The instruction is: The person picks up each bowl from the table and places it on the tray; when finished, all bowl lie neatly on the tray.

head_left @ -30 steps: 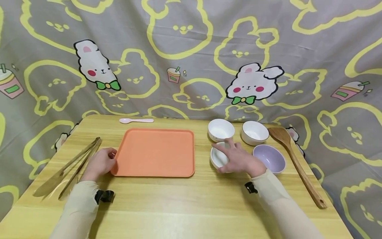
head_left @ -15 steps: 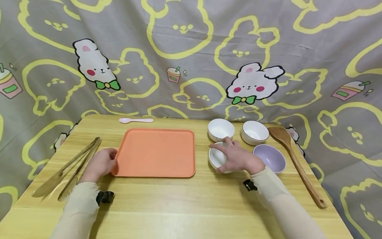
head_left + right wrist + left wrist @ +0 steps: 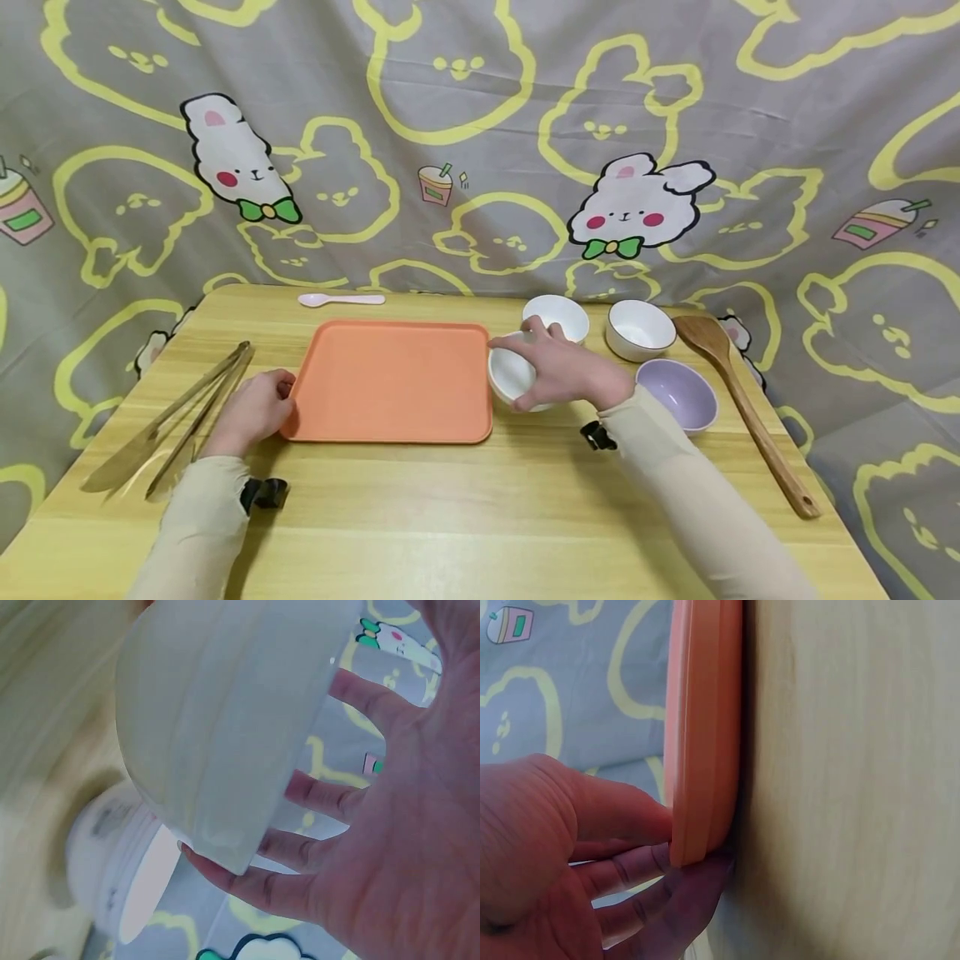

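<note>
An orange tray [image 3: 397,383] lies flat on the wooden table, left of centre. At its left side my left hand [image 3: 258,408] holds the rim; the left wrist view shows the thumb on one side of the edge [image 3: 705,735] and fingers beneath the other. My right hand [image 3: 566,367] grips a white bowl [image 3: 510,373] from above, fingers spread across its rim. That bowl is raised off the table beside the tray's right edge, its rim overlapping the tray in the head view. The right wrist view catches its pale outer wall [image 3: 217,727], with fingertips at the rim.
Behind the held bowl stands another white bowl [image 3: 561,315]. A dark-rimmed white bowl [image 3: 640,327], a purple bowl [image 3: 678,396] and a wooden spatula [image 3: 742,417] lie farther right. Tongs [image 3: 172,417] rest at left, a pink spoon [image 3: 341,299] at the back edge by the patterned curtain.
My right hand has lifted the white bowl and carried it left and slightly away from me, up to the tray. The left hand and tray stay nearly where they were.
</note>
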`<state>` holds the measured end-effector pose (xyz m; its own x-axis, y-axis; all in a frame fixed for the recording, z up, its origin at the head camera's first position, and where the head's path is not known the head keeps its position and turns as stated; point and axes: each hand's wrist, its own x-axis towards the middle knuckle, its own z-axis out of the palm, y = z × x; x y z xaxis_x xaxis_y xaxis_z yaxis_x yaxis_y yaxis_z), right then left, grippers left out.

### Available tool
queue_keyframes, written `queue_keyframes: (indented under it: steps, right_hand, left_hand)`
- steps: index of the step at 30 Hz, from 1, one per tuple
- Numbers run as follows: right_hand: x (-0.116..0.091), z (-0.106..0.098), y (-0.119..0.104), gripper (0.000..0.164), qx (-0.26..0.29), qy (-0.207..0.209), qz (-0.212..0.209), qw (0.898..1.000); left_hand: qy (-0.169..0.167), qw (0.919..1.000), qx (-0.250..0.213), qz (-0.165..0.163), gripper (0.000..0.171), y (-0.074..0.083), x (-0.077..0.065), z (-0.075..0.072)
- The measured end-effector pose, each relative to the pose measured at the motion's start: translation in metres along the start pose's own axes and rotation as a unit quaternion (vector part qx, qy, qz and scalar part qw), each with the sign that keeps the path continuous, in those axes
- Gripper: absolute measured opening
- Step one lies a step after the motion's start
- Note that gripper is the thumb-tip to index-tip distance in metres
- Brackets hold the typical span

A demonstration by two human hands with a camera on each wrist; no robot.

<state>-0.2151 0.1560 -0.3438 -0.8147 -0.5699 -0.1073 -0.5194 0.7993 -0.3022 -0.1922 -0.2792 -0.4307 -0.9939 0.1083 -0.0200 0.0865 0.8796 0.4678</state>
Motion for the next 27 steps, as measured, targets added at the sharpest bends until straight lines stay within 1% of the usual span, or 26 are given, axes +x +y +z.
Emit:
queue_keyframes:
  steps: [5,8,12,18,21,24,27]
  right_hand:
    - [0.014,-0.003,-0.014,0.084,0.001,-0.002,-0.010,1.000]
    - [0.023,-0.006,-0.023,0.083,-0.002,0.000,-0.029,1.000]
    - [0.036,-0.007,-0.036,0.083,-0.017,-0.010,-0.057,0.998]
    - [0.058,-0.004,-0.052,0.084,-0.056,-0.035,-0.058,0.996]
    - [0.067,-0.002,-0.056,0.084,-0.062,-0.043,-0.055,0.996]
    - [0.075,0.001,-0.060,0.083,-0.064,-0.042,-0.068,0.995]
    - [0.082,0.006,-0.066,0.082,-0.071,-0.043,-0.094,0.992]
  left_hand:
    - [-0.002,1.0000,0.006,0.003,0.029,0.001,0.004,-0.002]
    - [0.001,0.9999,0.010,0.007,0.029,0.001,0.007,-0.003]
    - [0.002,0.9999,0.011,0.007,0.029,0.001,0.006,-0.003]
    - [0.002,0.9999,0.007,0.010,0.030,-0.001,0.005,-0.002]
    - [0.004,0.9999,0.002,0.013,0.030,0.000,0.005,-0.001]
    - [0.005,0.9999,-0.003,0.012,0.030,-0.001,0.004,0.001]
    - [0.002,1.0000,-0.006,0.005,0.029,-0.003,0.003,0.002]
